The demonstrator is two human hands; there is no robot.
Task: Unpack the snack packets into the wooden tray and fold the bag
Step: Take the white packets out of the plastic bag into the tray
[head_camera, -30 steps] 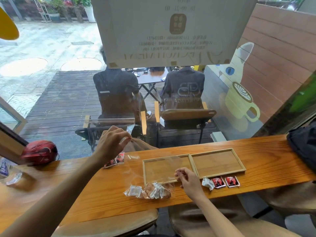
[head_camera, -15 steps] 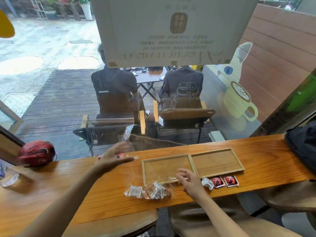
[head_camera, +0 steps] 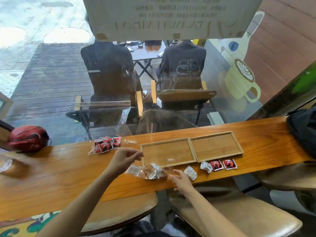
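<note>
A two-compartment wooden tray lies on the counter with nothing but a faint clear plastic bag spread over its left half. My left hand hovers at the tray's left corner, fingers pinched on the bag's edge. My right hand rests at the counter's front edge with fingers spread, beside the bag's near corner. A pile of brown and white snack packets sits between my hands. A lone white packet lies right of my hand. Two red packets lie in front of the tray.
A heap of red packets sits by the window with another clear bag upright behind it. A red helmet is at far left and a black bag at far right. Stools stand below the counter.
My left hand came down from above the counter to the tray's left corner, lowering the bag flat. My right hand slid back toward the front edge and spread its fingers.
</note>
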